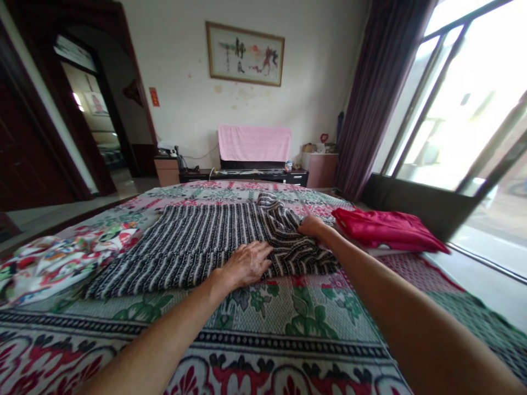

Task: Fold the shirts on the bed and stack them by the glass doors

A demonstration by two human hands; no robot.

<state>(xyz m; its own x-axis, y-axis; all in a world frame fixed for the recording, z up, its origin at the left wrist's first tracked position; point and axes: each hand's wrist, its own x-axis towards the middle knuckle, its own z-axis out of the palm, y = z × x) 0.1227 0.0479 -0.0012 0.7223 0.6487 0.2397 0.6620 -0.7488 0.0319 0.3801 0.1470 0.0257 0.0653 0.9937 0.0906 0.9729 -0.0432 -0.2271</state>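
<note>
A black-and-white striped knit garment (pixel 197 236) lies spread across the bed, mostly flat on its left part and bunched into folds towards the right. My left hand (pixel 249 263) rests palm down on its near middle, fingers stretched out over the cloth. Farther right, my right hand (pixel 312 226) has its fingers closed on the garment's rumpled far right part. Its fingertips are partly hidden by the hand itself.
A patterned bedspread (pixel 304 318) covers the bed. To the left lies a crumpled white printed cloth (pixel 61 263); to the right, a folded red cloth (pixel 387 230). Beyond the bed are a low cabinet (pixel 296 178) and a pink-draped screen-like object (pixel 255 144). A window stands right.
</note>
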